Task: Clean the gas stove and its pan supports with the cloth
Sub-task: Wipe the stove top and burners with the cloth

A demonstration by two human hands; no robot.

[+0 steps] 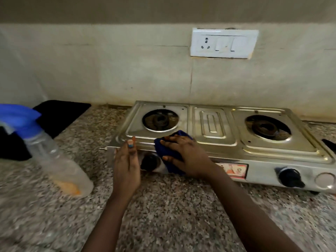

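A two-burner steel gas stove stands on the granite counter with both burners bare; no pan supports sit on it. My right hand holds a dark blue cloth against the stove's front left edge, thumb curled round the cloth, which hangs over the front panel beside the left knob. My left hand stands upright with straight fingers against the stove's front left corner and holds nothing.
A clear spray bottle with a blue head stands at the left on the counter. Black objects lie behind it near the wall. A white socket plate is on the wall. The right knob faces forward.
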